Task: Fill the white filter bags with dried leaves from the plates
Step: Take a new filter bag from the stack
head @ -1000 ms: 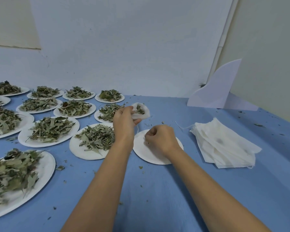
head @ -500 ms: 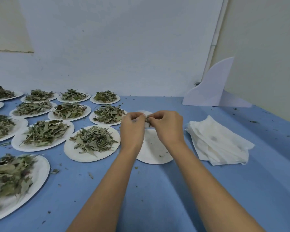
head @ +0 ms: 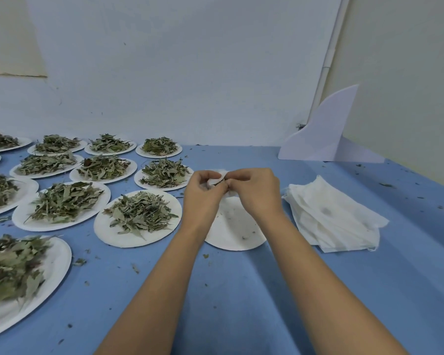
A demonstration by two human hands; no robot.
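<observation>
Bag (head: 218,176) sits just above the plate (head: 237,228). Left hand (head: 203,198) & right hand (head: 256,193) both pinch its top edge. Prob. soft, thin & v. light, so hold the rim gently. Leaves (head: 216,183) inside may crumble.

Even, soft light — faint shadows; wide-angle bowing at edges, lower-left plate (head: 62,254) blurred.

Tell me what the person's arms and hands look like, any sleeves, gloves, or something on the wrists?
The left hand and right hand are bare, with no gloves and no rings that show. No sleeve comes into view on either forearm. Neither wrist carries a watch, band or bracelet, and no markings show.
</observation>
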